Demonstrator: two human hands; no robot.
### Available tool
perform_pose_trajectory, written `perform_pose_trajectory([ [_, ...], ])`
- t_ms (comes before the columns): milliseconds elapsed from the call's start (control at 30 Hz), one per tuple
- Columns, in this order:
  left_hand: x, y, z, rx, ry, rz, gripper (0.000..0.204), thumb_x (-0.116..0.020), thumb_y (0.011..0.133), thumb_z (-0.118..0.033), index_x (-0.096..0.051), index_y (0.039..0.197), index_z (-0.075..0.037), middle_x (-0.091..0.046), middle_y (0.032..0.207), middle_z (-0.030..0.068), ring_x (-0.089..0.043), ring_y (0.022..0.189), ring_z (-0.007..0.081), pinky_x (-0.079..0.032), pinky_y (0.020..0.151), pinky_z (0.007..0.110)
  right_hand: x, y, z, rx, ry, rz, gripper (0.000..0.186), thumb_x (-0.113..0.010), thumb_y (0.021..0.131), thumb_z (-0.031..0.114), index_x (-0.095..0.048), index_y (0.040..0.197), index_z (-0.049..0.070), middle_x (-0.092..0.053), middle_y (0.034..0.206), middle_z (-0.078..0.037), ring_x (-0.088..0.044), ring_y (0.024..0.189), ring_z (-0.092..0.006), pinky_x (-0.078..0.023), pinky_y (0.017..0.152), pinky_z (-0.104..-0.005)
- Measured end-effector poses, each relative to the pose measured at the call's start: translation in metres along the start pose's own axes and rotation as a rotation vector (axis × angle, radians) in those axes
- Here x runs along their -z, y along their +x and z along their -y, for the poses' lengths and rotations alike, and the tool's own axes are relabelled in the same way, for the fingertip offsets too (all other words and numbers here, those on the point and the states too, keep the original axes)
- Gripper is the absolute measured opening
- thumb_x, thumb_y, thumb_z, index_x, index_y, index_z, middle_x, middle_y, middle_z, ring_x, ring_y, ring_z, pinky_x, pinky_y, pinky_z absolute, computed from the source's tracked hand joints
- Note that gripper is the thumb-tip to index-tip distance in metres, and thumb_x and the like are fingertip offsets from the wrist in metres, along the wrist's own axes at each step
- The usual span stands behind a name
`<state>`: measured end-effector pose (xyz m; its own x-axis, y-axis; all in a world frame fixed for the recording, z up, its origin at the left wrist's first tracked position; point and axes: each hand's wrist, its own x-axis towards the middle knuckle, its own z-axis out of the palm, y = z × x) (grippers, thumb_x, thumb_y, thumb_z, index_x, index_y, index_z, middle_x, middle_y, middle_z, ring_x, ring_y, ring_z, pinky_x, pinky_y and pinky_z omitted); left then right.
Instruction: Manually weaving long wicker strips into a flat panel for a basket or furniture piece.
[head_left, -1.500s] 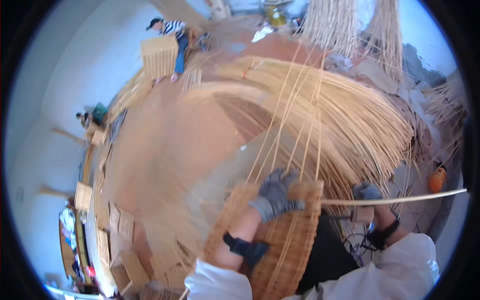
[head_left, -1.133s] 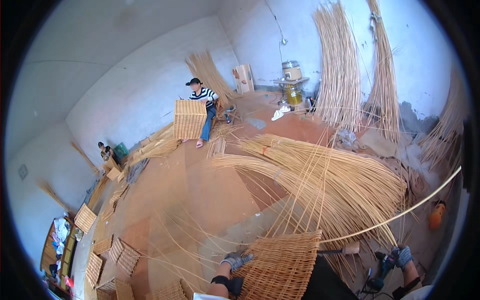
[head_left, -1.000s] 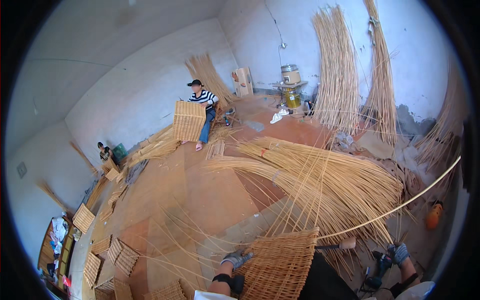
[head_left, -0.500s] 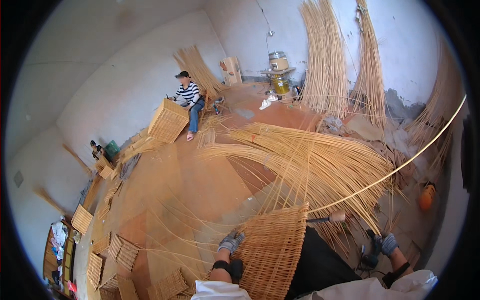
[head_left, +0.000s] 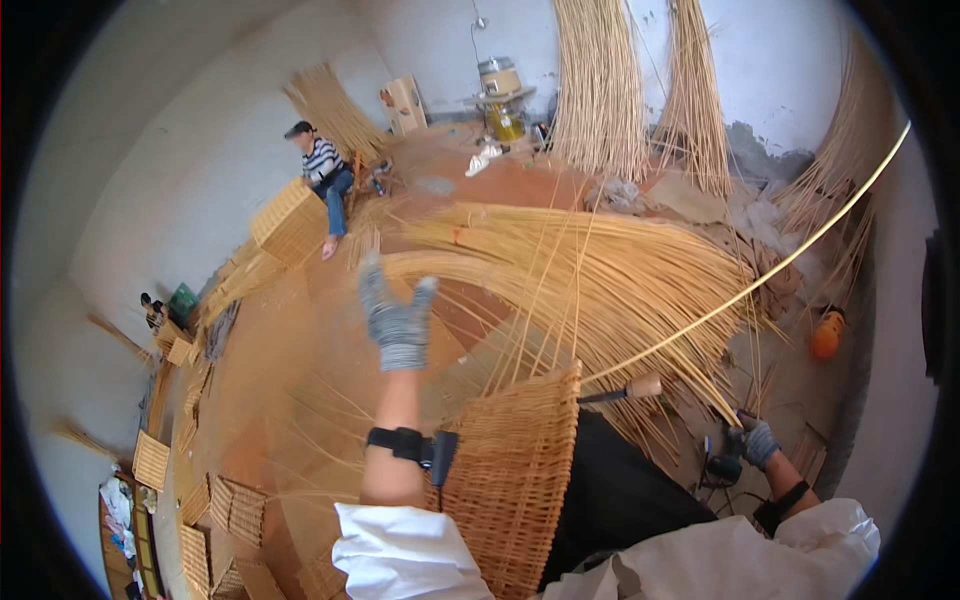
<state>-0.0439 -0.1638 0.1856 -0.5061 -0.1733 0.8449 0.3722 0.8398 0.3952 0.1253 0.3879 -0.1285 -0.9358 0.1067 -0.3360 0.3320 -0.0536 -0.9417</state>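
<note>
My left hand [head_left: 397,315], in a grey knitted glove, is raised off the work with its fingers spread and nothing in it. Below it, a woven wicker panel [head_left: 515,470] stands against my dark-clad lap, with loose strands rising from its upper edge. One long pale cane [head_left: 790,262] arches from the panel's corner to the upper right. Beside that corner lies a dark-shafted tool with a pale wooden handle [head_left: 643,386]. At the lower right, my gloved right hand [head_left: 760,443] is closed by a black object [head_left: 722,468]; what it grips is unclear.
A large bundle of cane rods [head_left: 620,275] spreads across the floor ahead. More rods [head_left: 600,90] lean on the far wall. Several woven pieces [head_left: 237,510] lie at the lower left. A seated person [head_left: 322,165] handles a wicker box [head_left: 288,222]. An orange object [head_left: 827,333] sits at right.
My left hand has left the wicker panel and moved up and leftward, its fingers now spread. My right hand stays beside the black object. The whole view has shifted.
</note>
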Motion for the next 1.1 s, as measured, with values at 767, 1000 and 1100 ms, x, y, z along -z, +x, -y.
perform_pose_trajectory([
  [767, 0.039, -0.204, 0.121, 0.76, 0.142, 1.418, 0.091, -0.058, 0.071, -0.063, -0.028, 0.136, -0.007, -0.036, 0.135, 0.018, -0.034, 0.125, 0.0312, -0.029, 0.102, 0.034, 0.019, -0.004, -0.023, 0.048, -0.041, -0.049, 0.016, -0.049, 0.082, 0.0, -0.061, 0.092, -0.004, -0.059, 0.073, -0.004, -0.049, 0.058, -0.0085, -0.04, 0.05, -0.0231],
  [1000, 0.028, -0.239, 0.155, 0.817, -0.009, 1.101, 0.081, -0.061, 0.074, -0.055, -0.038, 0.129, 0.001, -0.04, 0.132, 0.0195, -0.039, 0.122, 0.0316, -0.032, 0.099, 0.035, 0.021, 0.002, -0.04, -0.02, -0.055, -0.081, 0.02, -0.06, 0.081, 0.012, -0.062, 0.095, -0.003, -0.053, 0.067, 0.002, -0.043, 0.057, -0.0076, -0.037, 0.049, -0.0241],
  [1100, 0.041, -0.233, 0.166, 0.803, 0.145, 0.79, 0.078, -0.066, 0.075, -0.043, -0.034, 0.13, 0.001, -0.045, 0.126, 0.0211, -0.044, 0.116, 0.0325, -0.036, 0.095, 0.034, -0.042, -0.037, 0.047, -0.055, -0.443, -0.139, 0.02, -0.061, 0.081, 0.013, -0.062, 0.094, -0.003, -0.053, 0.066, 0.003, -0.043, 0.057, -0.0076, -0.037, 0.05, -0.0247],
])
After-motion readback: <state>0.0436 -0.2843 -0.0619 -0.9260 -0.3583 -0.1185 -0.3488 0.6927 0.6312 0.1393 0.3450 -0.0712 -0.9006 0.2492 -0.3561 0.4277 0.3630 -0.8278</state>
